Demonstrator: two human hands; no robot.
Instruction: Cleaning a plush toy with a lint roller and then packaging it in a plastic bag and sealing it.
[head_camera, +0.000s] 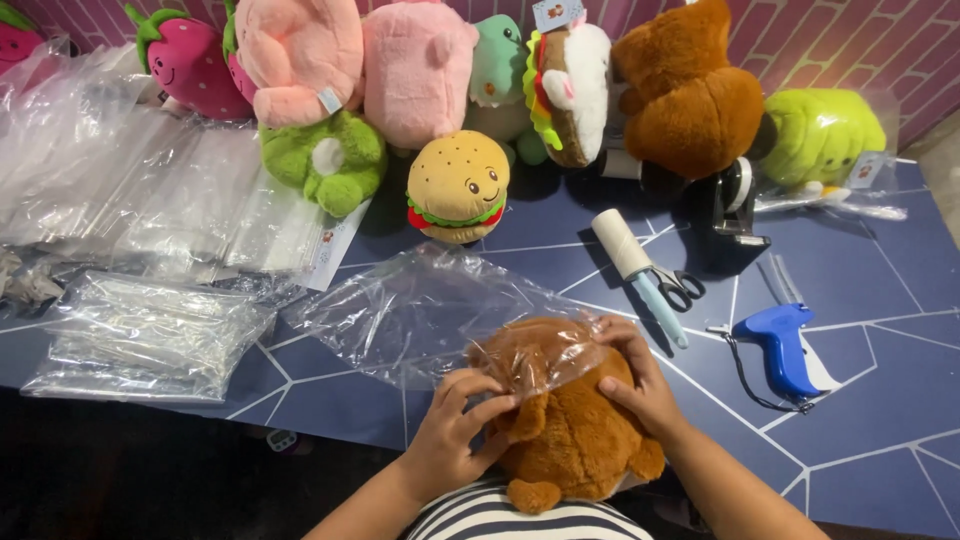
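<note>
A brown plush toy (575, 440) rests at the table's near edge against my striped shirt. A clear plastic bag (430, 310) lies on the table beyond it, its open end pulled over the top of the toy. My left hand (455, 425) pinches the bag's edge on the toy's left side. On the toy's right side, my right hand (640, 375) grips the toy and the bag's rim together.
A row of plush toys lines the back: a burger (458, 187), strawberry (190, 65), pink toys, a second brown one (690, 95), a green one (820, 135). Stacks of clear bags (150, 190) lie left. A lint roller (635, 270), scissors (678, 285), tape dispenser (735, 205) and blue tagging gun (782, 345) sit right.
</note>
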